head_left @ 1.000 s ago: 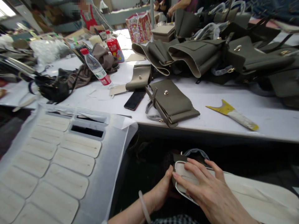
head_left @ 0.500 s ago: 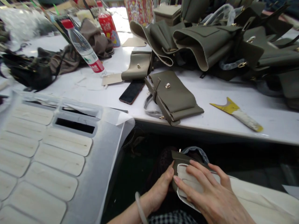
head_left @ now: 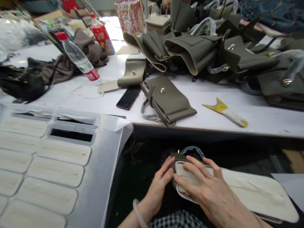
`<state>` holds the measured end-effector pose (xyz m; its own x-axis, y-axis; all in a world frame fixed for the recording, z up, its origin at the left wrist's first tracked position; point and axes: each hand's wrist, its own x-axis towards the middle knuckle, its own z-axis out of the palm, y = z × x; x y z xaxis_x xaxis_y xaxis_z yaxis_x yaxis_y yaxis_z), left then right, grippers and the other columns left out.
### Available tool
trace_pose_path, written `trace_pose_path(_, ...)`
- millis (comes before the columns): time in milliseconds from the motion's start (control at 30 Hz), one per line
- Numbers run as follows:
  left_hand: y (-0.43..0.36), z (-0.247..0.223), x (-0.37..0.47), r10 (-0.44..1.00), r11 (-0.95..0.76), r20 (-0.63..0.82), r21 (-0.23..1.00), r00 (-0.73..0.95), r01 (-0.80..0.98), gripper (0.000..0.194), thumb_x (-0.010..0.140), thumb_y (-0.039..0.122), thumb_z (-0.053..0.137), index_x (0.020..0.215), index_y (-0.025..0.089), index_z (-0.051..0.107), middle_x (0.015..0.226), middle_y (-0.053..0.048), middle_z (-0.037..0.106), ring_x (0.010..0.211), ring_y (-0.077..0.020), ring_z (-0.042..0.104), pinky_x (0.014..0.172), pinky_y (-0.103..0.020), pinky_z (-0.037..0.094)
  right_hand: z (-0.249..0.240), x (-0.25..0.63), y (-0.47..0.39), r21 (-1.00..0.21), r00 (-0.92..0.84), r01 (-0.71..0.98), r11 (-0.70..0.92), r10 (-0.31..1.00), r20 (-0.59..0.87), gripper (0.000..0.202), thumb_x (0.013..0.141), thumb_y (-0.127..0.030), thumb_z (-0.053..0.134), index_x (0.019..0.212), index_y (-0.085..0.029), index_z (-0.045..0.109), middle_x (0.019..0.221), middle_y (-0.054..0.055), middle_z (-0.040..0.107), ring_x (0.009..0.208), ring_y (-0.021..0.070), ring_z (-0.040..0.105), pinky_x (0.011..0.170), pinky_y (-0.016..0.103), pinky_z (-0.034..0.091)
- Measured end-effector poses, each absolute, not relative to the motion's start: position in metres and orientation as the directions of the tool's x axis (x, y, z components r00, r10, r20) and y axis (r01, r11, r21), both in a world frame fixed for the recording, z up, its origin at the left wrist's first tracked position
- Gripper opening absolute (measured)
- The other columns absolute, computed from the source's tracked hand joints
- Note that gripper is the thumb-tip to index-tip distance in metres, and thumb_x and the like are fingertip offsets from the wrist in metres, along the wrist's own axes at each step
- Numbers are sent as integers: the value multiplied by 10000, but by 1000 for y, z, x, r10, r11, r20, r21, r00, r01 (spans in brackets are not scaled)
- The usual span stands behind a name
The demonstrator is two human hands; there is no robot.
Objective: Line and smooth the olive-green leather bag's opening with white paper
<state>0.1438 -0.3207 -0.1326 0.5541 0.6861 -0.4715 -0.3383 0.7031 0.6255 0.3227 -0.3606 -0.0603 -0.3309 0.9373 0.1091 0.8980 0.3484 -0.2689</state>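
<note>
An olive handbag (head_left: 178,155) with a plastic-wrapped handle (head_left: 193,148) lies in my lap, below the table's front edge. A rounded cream piece with a white edge lies over its near side. My left hand (head_left: 156,186) grips the bag's left end, fingers at the corner and thumb by the edge. Across the cream piece my right hand (head_left: 209,190) lies with its fingers spread, fingertips towards the left end. To its right extends a long cream panel (head_left: 258,193) with a rounded end; where the two meet is hidden under the hand.
On the white table (head_left: 228,95) lie an olive bag (head_left: 168,98), a phone (head_left: 128,98), a yellow-ended tool (head_left: 224,111) and a bottle (head_left: 78,58). More olive bags (head_left: 197,50) are piled behind. At left is a grey sheet (head_left: 99,158) with several cream rounded panels (head_left: 54,171).
My left fingers have come up over the bag's left corner, beside the thumb. The right hand stays spread on the cream piece. The view has shifted, showing more of the long panel.
</note>
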Motion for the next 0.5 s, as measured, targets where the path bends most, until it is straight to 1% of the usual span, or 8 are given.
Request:
trace_pose_path(100, -326, -124, 150, 712, 693, -470, 592, 521, -412, 436, 935, 347, 597, 1350, 214, 572, 1412, -105, 566, 1332, -291, 487, 1163, -455, 311, -61, 323, -361, -302, -309, 893, 332, 943, 123, 329, 953, -391, 574, 1278, -446, 572, 1290, -21, 603, 1330, 238, 407, 1105, 459, 133)
trace_pose_path(167, -330, -122, 154, 733, 676, -487, 600, 475, -428, 423, 937, 339, 597, 1338, 208, 583, 1390, -103, 585, 1321, -286, 499, 1156, -440, 326, -61, 323, -362, -344, -293, 883, 320, 947, 129, 280, 961, -400, 563, 1236, -447, 594, 1279, -31, 607, 1334, 241, 402, 1093, 467, 133)
trace_pose_path(233, -332, -120, 155, 749, 659, -494, 622, 441, -422, 417, 931, 344, 604, 1324, 203, 596, 1377, -105, 596, 1313, -291, 507, 1149, -444, 338, -60, 324, -363, -381, -278, 872, 307, 952, 130, 249, 976, -375, 546, 1209, -434, 610, 1278, -37, 608, 1341, 241, 393, 1078, 465, 136)
trace_pose_path(333, -333, -119, 155, 779, 617, -485, 706, 398, -348, 392, 922, 352, 616, 1286, 205, 626, 1362, -102, 608, 1307, -294, 512, 1148, -450, 340, -59, 326, -364, -403, -266, 865, 298, 954, 135, 271, 986, -288, 519, 1207, -412, 615, 1294, -35, 605, 1341, 251, 388, 1059, 473, 130)
trace_pose_path(433, -331, -117, 155, 818, 545, -454, 808, 352, -225, 368, 918, 367, 620, 1255, 219, 644, 1358, -92, 612, 1297, -290, 521, 1136, -438, 357, -60, 327, -367, -438, -249, 855, 276, 961, 119, 373, 942, -183, 531, 1230, -409, 602, 1335, -34, 584, 1349, 257, 376, 1050, 483, 131)
trace_pose_path(500, -331, -116, 156, 841, 497, -428, 852, 331, -162, 354, 929, 377, 601, 1250, 231, 639, 1359, -82, 610, 1287, -280, 528, 1119, -417, 377, -60, 328, -369, -477, -232, 843, 250, 968, 99, 432, 913, -136, 532, 1236, -416, 596, 1364, -37, 561, 1365, 254, 354, 1049, 486, 140)
